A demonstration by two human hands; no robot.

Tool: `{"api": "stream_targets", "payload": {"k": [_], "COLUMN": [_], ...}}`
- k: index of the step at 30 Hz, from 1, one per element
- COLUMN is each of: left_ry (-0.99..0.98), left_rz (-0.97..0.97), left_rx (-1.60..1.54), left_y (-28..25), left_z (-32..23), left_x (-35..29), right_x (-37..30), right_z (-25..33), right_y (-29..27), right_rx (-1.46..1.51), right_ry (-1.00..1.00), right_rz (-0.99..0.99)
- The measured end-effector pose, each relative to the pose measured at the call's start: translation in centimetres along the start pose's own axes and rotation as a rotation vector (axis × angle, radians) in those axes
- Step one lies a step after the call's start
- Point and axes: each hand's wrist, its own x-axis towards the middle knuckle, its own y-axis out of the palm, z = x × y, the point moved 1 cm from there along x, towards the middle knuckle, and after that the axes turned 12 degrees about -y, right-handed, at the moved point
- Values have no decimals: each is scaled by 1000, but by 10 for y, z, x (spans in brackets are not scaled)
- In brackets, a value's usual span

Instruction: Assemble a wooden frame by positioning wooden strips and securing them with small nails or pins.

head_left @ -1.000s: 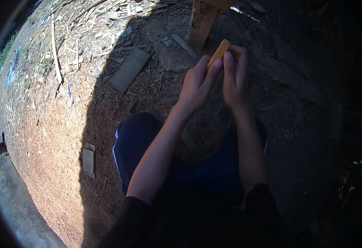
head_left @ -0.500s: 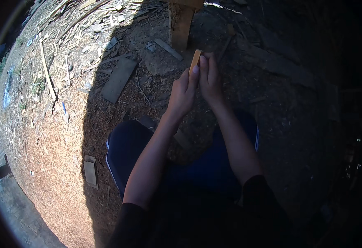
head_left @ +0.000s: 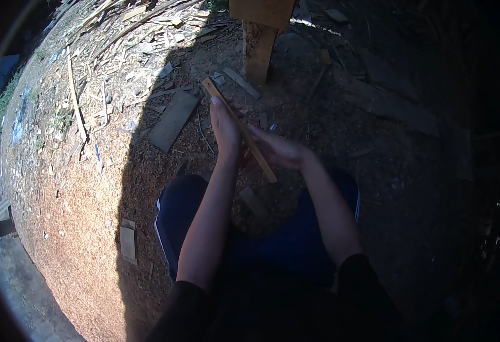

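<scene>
Sawdust ground [head_left: 79, 228] spreads all round the wooden post [head_left: 258, 51], sunlit to its left and in deep shade to its right and toward the person. Loose offcuts and splinters [head_left: 136, 34] lie thick to the upper left of the post; a flat grey board [head_left: 173, 119] lies down-left of it, and a small pale block [head_left: 127, 242] lies far below that, well apart. Blue-clad knees [head_left: 187, 211] sit below the post, with a mound of shavings between them.

Just below the post, both hands meet on a thin wooden stick [head_left: 240, 131], which slants from its upper end near the post's foot down to the right. The left hand [head_left: 225, 128] stands upright with fingers nearly straight, pressed flat against the stick's left side rather than curled round it. The right hand [head_left: 275, 151] lies palm up under the lower half, fingers loosely extended; whether the thumb closes over the stick I cannot tell.

As a judgement, handling the stick well here calls for keeping it trapped evenly between both palms, pressure spread along its length, and held over the mound so it stays in reach if it slips.
</scene>
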Motion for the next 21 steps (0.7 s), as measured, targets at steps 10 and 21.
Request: {"api": "stream_targets", "payload": {"k": [10,21], "left_ry": [-254,-189], "left_rz": [7,131], "left_rx": [155,295], "left_y": [26,12], "left_z": [19,4], "left_x": [-25,-68], "right_x": [34,178], "right_z": [14,74], "right_y": [-115,-179], "right_rx": [446,-111], "right_ry": [-467,-383], "right_rz": [-568,-830]}}
